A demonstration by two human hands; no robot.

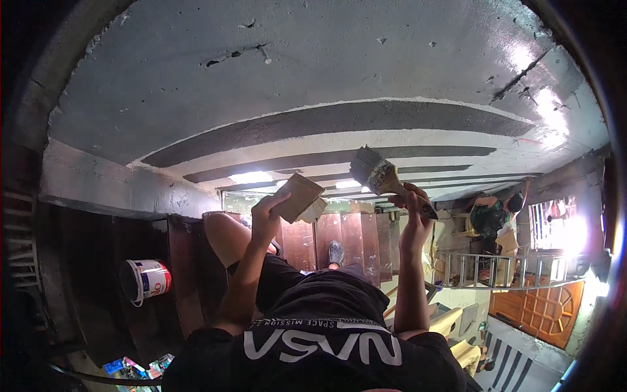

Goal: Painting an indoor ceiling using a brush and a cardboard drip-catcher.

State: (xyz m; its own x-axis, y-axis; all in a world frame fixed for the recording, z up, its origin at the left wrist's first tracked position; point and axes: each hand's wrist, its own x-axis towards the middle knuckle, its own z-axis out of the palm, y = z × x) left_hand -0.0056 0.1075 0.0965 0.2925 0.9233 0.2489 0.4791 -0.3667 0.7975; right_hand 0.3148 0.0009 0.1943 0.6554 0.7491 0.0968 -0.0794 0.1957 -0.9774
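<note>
Head view shows your left hand (266, 212) just left of centre, closed around a tan folded sheet, likely sandpaper (299, 198), held up below the grey ceiling (313, 65). Your right hand (413, 204), right of centre, grips the handle of a wide paintbrush (379, 175), its bristles pointing up and left toward the dark and pale ceiling stripes (339, 121). At lower left a white bucket (147, 279) sits on a dark wooden surface. At middle right another person (491, 219) stands near a metal ladder (503, 271).
</note>
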